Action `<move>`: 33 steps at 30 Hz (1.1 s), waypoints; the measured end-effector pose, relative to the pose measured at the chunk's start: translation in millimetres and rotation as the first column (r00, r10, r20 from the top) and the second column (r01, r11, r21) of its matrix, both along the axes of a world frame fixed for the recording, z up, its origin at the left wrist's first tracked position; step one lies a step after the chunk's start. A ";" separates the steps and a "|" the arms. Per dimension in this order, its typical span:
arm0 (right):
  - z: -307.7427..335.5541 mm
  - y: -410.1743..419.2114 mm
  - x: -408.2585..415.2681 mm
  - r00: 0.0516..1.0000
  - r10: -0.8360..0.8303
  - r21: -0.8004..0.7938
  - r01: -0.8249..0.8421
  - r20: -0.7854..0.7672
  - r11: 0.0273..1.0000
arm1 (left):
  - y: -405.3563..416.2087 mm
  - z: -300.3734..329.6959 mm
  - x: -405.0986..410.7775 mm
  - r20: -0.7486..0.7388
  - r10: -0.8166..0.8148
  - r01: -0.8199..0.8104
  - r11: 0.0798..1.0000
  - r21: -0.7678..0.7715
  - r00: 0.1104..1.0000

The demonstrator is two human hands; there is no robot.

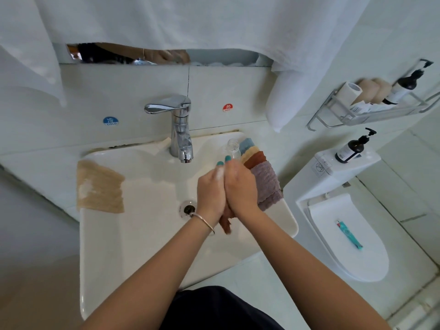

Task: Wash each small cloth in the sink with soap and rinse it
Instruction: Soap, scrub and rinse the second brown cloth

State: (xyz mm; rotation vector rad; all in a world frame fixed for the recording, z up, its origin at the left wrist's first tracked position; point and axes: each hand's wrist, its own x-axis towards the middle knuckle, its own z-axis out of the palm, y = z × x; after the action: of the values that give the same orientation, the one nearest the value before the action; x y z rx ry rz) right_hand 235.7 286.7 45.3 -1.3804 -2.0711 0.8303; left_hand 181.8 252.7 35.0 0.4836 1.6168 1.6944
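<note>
Over the white sink, the left hand and right hand are pressed together, fingers grasping a brown cloth squeezed between them (only its end pokes out below). Soap foam sits on the left hand. A tan cloth lies on the sink's left rim. A stack of cloths rests on the right rim, beside a clear bottle near the tap.

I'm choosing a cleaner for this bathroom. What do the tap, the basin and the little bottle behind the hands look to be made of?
The shiny silver tap looks like chrome-plated metal: it mirrors its surroundings. The glossy white basin looks like glazed ceramic, smooth with soft highlights, though moulded resin is possible. The small clear bottle is see-through; glass or plastic, I cannot tell.
</note>
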 end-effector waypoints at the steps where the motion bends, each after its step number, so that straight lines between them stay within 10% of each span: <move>1: -0.5 -7.5 0.5 0.999 0.048 0.028 -0.049 0.011 0.998 | 2.0 -0.5 -5.2 -0.026 0.001 -0.001 1.000 -0.021 1.000; 15: 8.9 6.1 17.6 0.999 -0.020 -0.039 0.021 0.028 0.999 | -4.7 4.3 -10.0 0.175 -0.234 0.222 0.971 0.086 0.956; 22: 15.7 17.3 48.0 0.970 -0.141 -0.105 0.122 -0.200 0.987 | -20.4 -2.9 -26.9 -0.278 -0.124 0.120 0.992 -0.029 0.953; 28: 5.2 -42.6 14.1 0.950 -0.160 -0.106 0.136 -0.267 0.985 | 1.8 5.0 -10.1 -0.185 0.107 -0.111 0.994 -0.011 0.977; 33: 4.1 -19.6 13.2 0.927 -0.225 -0.074 0.213 -0.301 0.974 | -15.9 9.8 17.7 -0.265 -0.014 0.040 0.995 0.094 0.964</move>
State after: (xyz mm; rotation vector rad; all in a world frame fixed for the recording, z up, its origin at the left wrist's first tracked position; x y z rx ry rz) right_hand 249.0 267.1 49.4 -1.3741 -1.6388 0.9281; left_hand 199.4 236.8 44.8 0.8072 1.7075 1.7534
